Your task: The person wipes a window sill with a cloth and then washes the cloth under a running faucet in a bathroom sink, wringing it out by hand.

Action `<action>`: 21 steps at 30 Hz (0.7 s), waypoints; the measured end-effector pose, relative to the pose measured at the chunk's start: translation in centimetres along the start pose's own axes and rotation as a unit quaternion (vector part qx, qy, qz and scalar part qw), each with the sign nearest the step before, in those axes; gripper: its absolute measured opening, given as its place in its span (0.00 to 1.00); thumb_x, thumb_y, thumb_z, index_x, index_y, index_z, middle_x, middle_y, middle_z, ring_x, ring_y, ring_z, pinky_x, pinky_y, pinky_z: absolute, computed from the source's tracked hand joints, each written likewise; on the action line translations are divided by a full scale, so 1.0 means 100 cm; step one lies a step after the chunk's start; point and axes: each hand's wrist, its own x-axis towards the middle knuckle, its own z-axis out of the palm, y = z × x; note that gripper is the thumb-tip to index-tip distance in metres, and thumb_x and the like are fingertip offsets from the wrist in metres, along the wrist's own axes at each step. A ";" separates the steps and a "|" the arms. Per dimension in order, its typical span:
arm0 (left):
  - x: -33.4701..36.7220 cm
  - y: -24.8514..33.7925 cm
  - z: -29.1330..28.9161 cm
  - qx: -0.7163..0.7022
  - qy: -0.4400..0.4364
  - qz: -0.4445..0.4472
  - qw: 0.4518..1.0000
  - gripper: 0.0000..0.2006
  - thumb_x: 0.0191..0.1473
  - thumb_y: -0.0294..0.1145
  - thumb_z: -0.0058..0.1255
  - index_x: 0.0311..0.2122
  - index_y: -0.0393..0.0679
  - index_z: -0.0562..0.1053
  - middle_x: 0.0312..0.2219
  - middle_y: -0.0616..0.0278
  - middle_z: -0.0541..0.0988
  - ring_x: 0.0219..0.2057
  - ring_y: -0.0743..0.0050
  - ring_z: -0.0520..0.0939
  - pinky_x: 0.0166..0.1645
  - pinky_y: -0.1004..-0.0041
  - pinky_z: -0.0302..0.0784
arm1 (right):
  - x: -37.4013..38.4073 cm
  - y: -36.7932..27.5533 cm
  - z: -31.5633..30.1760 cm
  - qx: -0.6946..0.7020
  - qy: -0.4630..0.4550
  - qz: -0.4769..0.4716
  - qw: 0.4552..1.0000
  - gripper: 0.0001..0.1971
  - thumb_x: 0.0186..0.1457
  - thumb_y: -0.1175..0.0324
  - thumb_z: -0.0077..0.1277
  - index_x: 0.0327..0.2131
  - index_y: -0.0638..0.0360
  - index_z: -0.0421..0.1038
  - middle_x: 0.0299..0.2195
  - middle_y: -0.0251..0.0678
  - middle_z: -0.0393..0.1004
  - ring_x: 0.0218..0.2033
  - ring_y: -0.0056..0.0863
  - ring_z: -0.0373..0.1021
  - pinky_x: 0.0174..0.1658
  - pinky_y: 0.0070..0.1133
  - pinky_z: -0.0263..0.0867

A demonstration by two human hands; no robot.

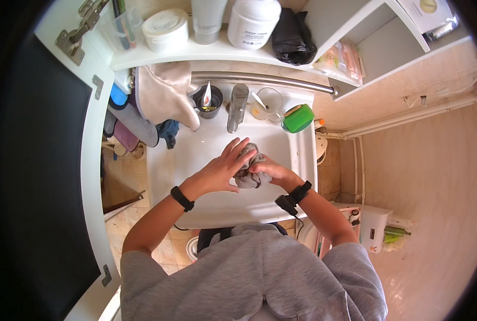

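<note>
A crumpled grey cloth is bunched up above the white sink. My right hand grips it from the right, thumb pressed on its front and the other fingers partly hidden behind it. On the cloth's left side is my left hand, fingers spread and thumb held apart; its fingertips overlap the cloth's upper edge. Whether they press on it is hard to see. Beyond the hands stands a metal faucet; I cannot make out any running water.
A black cup holding a tube, a glass cup and a green sponge line the sink's back edge. A pale cloth hangs at the left. Overhead is a shelf with jars; an open cabinet door stands left.
</note>
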 end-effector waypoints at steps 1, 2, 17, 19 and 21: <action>-0.002 0.003 -0.003 0.084 -0.036 0.004 0.996 0.55 0.33 0.30 0.71 0.67 0.50 0.50 0.67 0.48 0.44 0.65 0.43 0.55 0.60 0.56 0.71 | 0.000 -0.001 -0.003 -0.003 -0.002 0.003 1.000 0.32 0.46 0.69 0.60 0.56 0.59 0.60 0.47 0.37 0.71 0.48 0.28 0.70 0.51 0.27 0.69; -0.003 0.001 -0.001 0.083 -0.033 0.001 0.996 0.55 0.33 0.30 0.71 0.67 0.50 0.50 0.67 0.48 0.44 0.65 0.43 0.55 0.60 0.56 0.71 | 0.000 -0.001 -0.007 -0.016 -0.019 0.018 1.000 0.32 0.46 0.69 0.60 0.55 0.60 0.61 0.47 0.38 0.72 0.48 0.29 0.70 0.51 0.27 0.69; 0.014 -0.033 0.065 0.228 0.034 -0.098 0.968 0.20 0.44 0.26 0.55 0.46 0.40 0.67 0.37 0.48 0.73 0.36 0.51 0.80 0.34 0.66 0.81 | 0.039 0.018 0.013 -0.555 0.098 -0.014 0.826 0.25 0.34 0.65 0.65 0.40 0.59 0.72 0.32 0.40 0.77 0.33 0.34 0.74 0.40 0.27 0.71; 0.020 -0.038 0.072 0.196 0.028 -0.129 0.972 0.15 0.45 0.27 0.55 0.40 0.40 0.67 0.31 0.49 0.75 0.30 0.53 0.81 0.31 0.64 0.80 | 0.048 0.035 -0.003 -0.575 0.126 0.014 0.808 0.26 0.34 0.62 0.65 0.41 0.58 0.71 0.32 0.42 0.78 0.34 0.37 0.75 0.40 0.28 0.71; 0.019 -0.038 0.076 0.181 0.032 -0.137 0.973 0.15 0.45 0.26 0.54 0.40 0.40 0.67 0.31 0.49 0.75 0.30 0.50 0.81 0.32 0.62 0.79 | 0.050 0.040 -0.008 -0.597 0.151 0.038 0.787 0.26 0.34 0.60 0.64 0.41 0.58 0.71 0.33 0.44 0.78 0.35 0.41 0.75 0.40 0.29 0.71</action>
